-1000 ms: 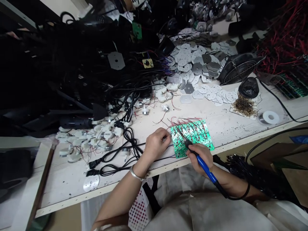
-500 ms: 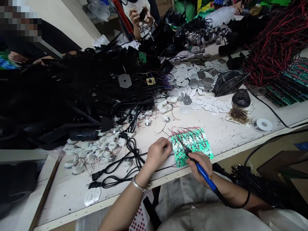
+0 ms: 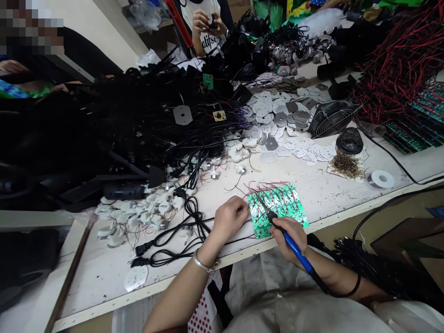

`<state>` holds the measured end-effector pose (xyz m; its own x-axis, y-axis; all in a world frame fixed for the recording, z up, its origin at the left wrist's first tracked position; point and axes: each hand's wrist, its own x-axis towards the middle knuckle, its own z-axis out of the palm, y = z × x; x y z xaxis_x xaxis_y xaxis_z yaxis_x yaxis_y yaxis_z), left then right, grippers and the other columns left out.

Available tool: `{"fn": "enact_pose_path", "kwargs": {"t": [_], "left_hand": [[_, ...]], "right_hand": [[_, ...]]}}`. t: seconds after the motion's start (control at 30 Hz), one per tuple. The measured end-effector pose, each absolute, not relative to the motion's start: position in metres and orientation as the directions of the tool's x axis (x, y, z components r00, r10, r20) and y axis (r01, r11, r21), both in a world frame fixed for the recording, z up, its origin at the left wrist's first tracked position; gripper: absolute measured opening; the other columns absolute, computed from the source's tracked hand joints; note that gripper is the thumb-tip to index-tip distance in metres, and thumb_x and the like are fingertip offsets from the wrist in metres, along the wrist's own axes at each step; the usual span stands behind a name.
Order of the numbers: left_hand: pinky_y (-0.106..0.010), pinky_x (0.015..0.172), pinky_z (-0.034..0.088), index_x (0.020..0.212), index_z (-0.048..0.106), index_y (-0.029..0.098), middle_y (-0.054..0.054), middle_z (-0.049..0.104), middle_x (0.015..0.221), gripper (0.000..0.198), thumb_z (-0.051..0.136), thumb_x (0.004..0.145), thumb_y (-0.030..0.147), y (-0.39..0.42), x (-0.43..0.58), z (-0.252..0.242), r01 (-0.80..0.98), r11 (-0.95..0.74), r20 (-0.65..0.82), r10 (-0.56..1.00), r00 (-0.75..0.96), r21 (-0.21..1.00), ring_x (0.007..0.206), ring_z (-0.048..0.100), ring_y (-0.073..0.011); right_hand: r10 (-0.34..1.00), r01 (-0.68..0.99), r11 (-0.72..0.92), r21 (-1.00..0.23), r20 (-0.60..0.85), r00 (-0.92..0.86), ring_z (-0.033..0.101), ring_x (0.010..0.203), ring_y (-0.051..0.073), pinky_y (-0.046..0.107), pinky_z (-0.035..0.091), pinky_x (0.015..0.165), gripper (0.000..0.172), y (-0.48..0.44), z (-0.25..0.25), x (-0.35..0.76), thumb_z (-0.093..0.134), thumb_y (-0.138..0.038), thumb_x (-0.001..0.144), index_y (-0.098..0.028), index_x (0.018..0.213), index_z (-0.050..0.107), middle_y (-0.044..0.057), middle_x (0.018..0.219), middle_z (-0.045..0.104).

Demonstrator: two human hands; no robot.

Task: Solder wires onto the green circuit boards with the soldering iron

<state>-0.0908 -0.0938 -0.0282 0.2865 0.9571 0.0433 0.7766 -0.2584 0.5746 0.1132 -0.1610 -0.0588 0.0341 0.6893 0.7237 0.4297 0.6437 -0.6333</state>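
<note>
A blue-handled soldering iron [image 3: 294, 247] is gripped in my right hand [image 3: 288, 237]. Its tip points up and left, over the upper left part of a green circuit board panel [image 3: 277, 224]. Thin red and black wires [image 3: 277, 196] lie across that panel and stick out past its far edge. Against the panel's left edge rests my left hand [image 3: 229, 218], with fingers curled and closed. Something dark shows between thumb and fingers, too small to name. Black cable [image 3: 239, 239] runs past below this hand toward the panel.
White motor-like parts [image 3: 149, 210] and black plug cords [image 3: 156, 247] lie to the left. Beyond are grey-white plates [image 3: 267, 108], a fan [image 3: 333, 121], a solder spool [image 3: 381, 179] and a residue-covered pad [image 3: 347, 166]. Another person's hands [image 3: 208, 23] hold a dark object across the table.
The view has shifted slightly. Both my hands and the soldering iron keep nearly the same place at the panel. The person opposite has lowered the dark object a little.
</note>
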Motion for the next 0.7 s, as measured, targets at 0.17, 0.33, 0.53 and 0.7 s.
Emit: {"fn": "enact_pose_path", "kwargs": {"t": [0.17,0.33,0.53,0.7], "left_hand": [[-0.025,0.067,0.046,0.075,0.061,0.019,-0.002,0.067,0.081,0.011,0.055,0.083,0.013,-0.0939,-0.0913,-0.0285,0.773,-0.262,0.047,0.956,0.289,0.578,0.073,0.061,-0.0149],[-0.025,0.067,0.046,0.074,0.060,0.019,-0.002,0.067,0.081,0.011,0.055,0.083,0.014,-0.0943,-0.0890,-0.0272,0.772,-0.258,0.052,0.958,0.281,0.581,0.073,0.062,-0.0149],[-0.025,0.068,0.047,0.074,0.061,0.020,-0.003,0.067,0.081,0.011,0.055,0.082,0.015,-0.0940,-0.0887,-0.0300,0.766,-0.252,0.051,0.960,0.276,0.592,0.074,0.061,-0.0148],[-0.025,0.067,0.047,0.075,0.061,0.020,-0.003,0.066,0.081,0.011,0.055,0.083,0.016,-0.0944,-0.0894,-0.0312,0.756,-0.257,0.064,0.959,0.275,0.601,0.073,0.060,-0.0147]], "right_hand": [[0.694,0.428,0.640,-0.637,0.719,0.033,0.073,0.068,0.020,0.033,0.062,0.065,0.033,-0.1600,-0.0566,0.1138,0.056,-0.013,0.090,-0.019,0.122,0.061,0.003,0.074,0.074],[0.692,0.410,0.651,-0.639,0.721,0.025,0.072,0.066,0.019,0.033,0.061,0.064,0.032,-0.1604,-0.0582,0.1151,0.056,-0.014,0.090,-0.018,0.121,0.061,0.003,0.074,0.074],[0.727,0.416,0.615,-0.670,0.686,0.029,0.073,0.065,0.019,0.033,0.062,0.065,0.033,-0.1626,-0.0584,0.1160,0.056,-0.014,0.090,-0.020,0.122,0.062,0.002,0.075,0.075],[0.717,0.422,0.624,-0.658,0.697,0.026,0.072,0.063,0.019,0.034,0.062,0.064,0.033,-0.1621,-0.0574,0.1163,0.055,-0.014,0.091,-0.020,0.123,0.061,0.002,0.074,0.074]]}}
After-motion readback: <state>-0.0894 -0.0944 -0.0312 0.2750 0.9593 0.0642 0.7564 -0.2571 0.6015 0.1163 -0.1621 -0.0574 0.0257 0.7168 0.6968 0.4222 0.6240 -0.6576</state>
